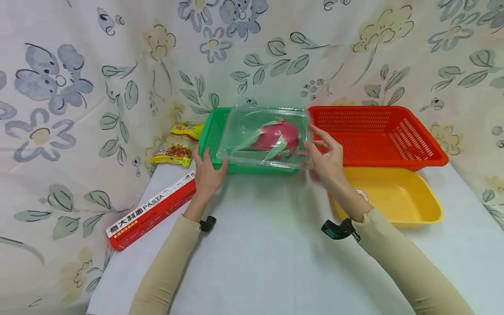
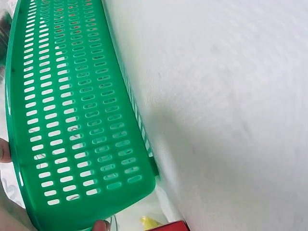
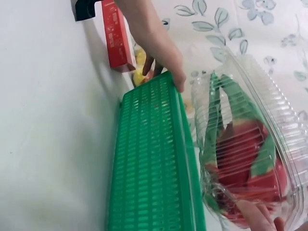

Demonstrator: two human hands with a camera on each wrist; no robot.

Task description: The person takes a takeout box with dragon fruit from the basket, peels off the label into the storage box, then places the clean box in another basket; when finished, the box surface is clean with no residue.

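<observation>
A clear plastic box with a pink-red dragon fruit inside is held tilted over the green basket. My right hand pinches the box by its right end. In the right wrist view, the fingers press against the plastic beside the fruit. At the front left corner of the basket, my left hand grips the rim, with the thumb on the front wall. The left wrist view shows the basket's slotted side but not the box.
A red basket stands at the back right, with a yellow tray in front of it, below my right forearm. To the left lie a red pasta box and a yellow food packet. A floral cloth hangs behind the white table.
</observation>
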